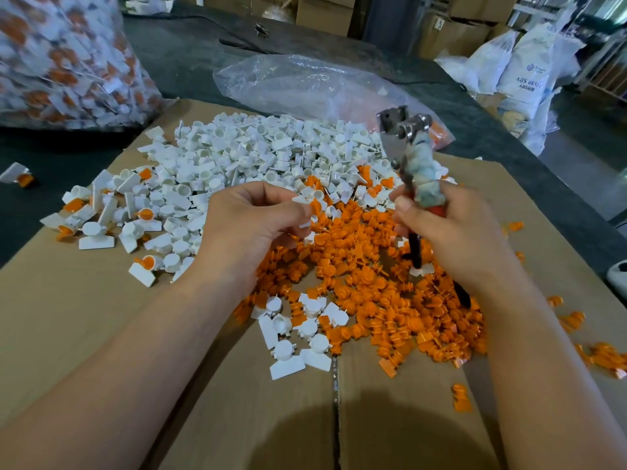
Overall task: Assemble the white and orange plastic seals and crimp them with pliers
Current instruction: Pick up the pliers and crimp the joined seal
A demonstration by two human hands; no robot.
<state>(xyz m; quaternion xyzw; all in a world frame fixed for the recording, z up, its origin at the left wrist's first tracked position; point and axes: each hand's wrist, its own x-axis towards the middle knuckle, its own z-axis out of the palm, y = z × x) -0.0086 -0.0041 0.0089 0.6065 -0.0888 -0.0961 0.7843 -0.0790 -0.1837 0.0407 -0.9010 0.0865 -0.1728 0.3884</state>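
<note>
A warehouse: stacked cartons [324,10] and resin sacks [529,74] behind.

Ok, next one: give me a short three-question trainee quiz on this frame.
1. True or false: the pliers lie unheld on the table.
2. What does the left hand pinch? A) a small seal part B) a plastic bag C) nothing
3. Fill in: the loose parts lie on a sheet of ____.
Key: 1 false, the right hand grips them; 2 A; 3 cardboard.

Looking across a dark grey tabletop [190,59] toward cardboard boxes [322,10] stacking up behind, white sacks [529,69] slumping off right.
</note>
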